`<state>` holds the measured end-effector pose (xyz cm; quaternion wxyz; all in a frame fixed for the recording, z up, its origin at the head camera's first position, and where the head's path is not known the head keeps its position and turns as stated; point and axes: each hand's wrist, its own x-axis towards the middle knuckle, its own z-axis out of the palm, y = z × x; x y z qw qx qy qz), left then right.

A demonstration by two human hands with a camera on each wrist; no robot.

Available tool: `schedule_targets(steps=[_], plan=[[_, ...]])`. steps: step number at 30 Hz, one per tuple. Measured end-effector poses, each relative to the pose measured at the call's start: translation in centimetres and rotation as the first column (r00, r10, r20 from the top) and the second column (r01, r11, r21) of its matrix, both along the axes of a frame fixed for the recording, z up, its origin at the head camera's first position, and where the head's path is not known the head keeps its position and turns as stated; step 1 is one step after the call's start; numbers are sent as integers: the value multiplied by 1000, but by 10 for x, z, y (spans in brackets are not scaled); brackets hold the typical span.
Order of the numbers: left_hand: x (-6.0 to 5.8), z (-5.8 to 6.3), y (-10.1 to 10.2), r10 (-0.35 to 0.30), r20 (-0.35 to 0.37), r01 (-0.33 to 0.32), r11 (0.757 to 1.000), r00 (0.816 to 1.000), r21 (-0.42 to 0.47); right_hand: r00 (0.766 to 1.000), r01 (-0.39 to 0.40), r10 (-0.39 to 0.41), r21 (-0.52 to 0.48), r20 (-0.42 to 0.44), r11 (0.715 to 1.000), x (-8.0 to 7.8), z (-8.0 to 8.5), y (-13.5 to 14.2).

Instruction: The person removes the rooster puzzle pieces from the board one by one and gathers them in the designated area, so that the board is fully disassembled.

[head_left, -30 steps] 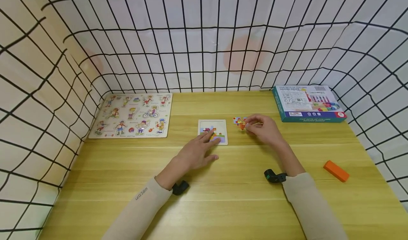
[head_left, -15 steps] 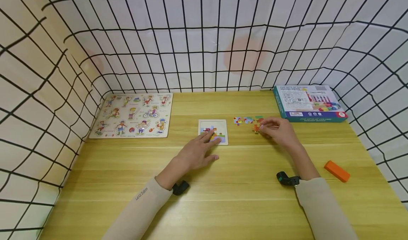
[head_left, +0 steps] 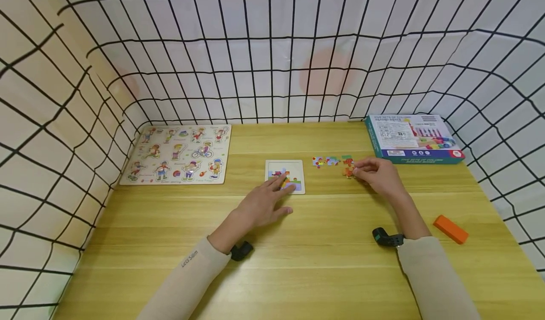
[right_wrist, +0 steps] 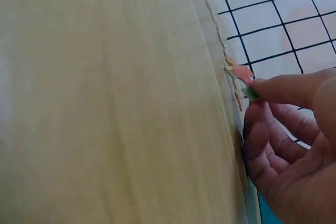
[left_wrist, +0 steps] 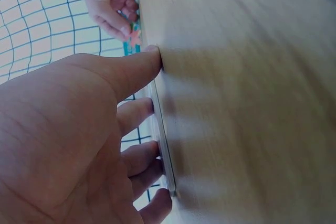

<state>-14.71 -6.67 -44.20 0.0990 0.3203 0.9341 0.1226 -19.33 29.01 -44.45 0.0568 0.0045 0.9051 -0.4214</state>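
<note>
In the head view my left hand [head_left: 264, 204] lies with spread fingers on a small square puzzle tray [head_left: 294, 165], which is partly filled with colourful jigsaw pieces. The left wrist view shows its fingertips along the tray's thin edge and the thumb near the tabletop. My right hand [head_left: 380, 176] pinches an orange jigsaw piece [head_left: 348, 172] with a green part between thumb and forefinger. That same piece stands tilted up in the right wrist view, at the fingertips. Loose jigsaw pieces [head_left: 318, 161] lie in a row to the right of the tray, some right beside the held one.
A wooden board of sports figures [head_left: 187, 140] lies at the back left. A teal-edged box [head_left: 417, 142] stands at the back right, and an orange block [head_left: 451, 229] lies right of the right forearm. Black grid netting [head_left: 272, 69] surrounds the wooden table [head_left: 306, 272].
My right hand has moved right with the orange jigsaw piece, away from the tray, uncovering the row of loose pieces, then slowed beside them. My left hand has stayed on the tray.
</note>
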Motion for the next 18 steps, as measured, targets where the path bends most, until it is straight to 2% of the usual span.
schedule_targets(steps=[6, 18], plan=[[0, -1, 0, 0, -4, 0, 1000, 1000, 6, 1000, 26, -25, 103, -13, 994, -3, -2, -2], [1, 0, -1, -10, -12, 11, 1000, 1000, 9, 999, 30, -25, 152, -34, 988, -8, -7, -3]])
